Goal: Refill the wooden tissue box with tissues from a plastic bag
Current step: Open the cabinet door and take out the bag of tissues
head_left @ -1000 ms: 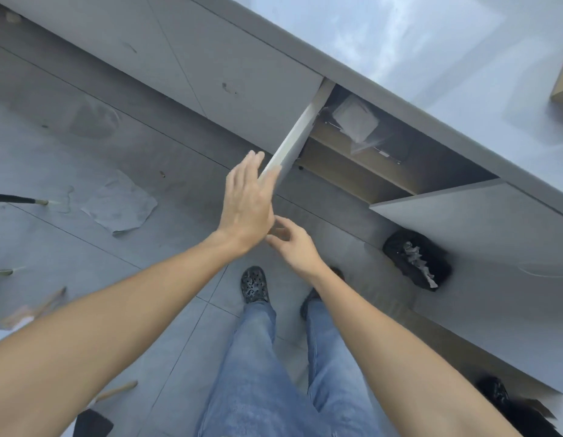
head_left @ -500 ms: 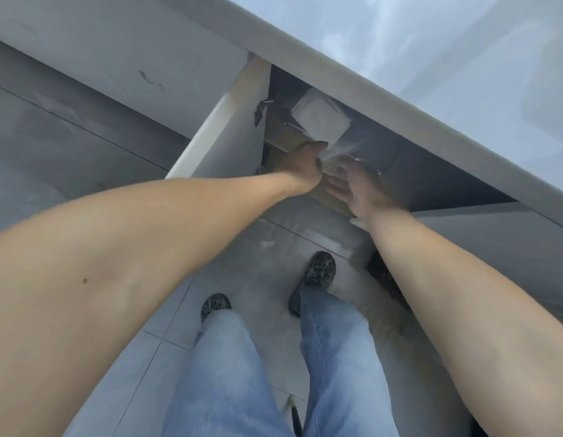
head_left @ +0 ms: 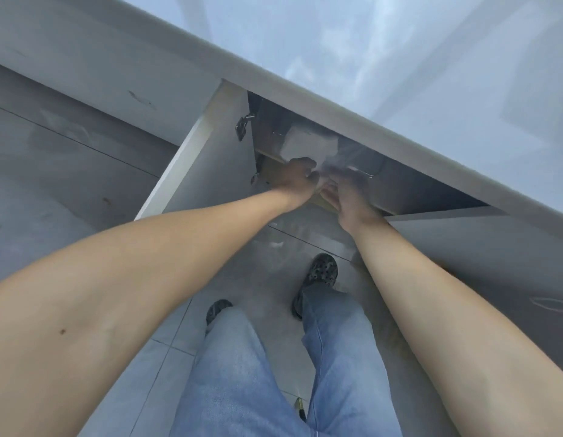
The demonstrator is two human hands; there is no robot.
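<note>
A clear plastic bag of white tissues (head_left: 308, 146) lies on a shelf inside the open cabinet under the counter. My left hand (head_left: 297, 176) reaches in at the bag's lower left, fingers curled on its plastic. My right hand (head_left: 349, 192) is beside it at the bag's lower right, fingers up against the loose plastic; blur hides whether they close on it. The wooden tissue box is not in view.
The cabinet door (head_left: 207, 159) stands swung open to the left of my arms. A glossy grey countertop (head_left: 400, 58) overhangs the cabinet. A second door (head_left: 478, 247) is on the right. My legs and shoes stand on the tiled floor (head_left: 53, 184) below.
The left hand let go of the door's edge and both hands went into the cabinet to the tissue bag. I have stepped closer, and the view has tilted towards the shelf.
</note>
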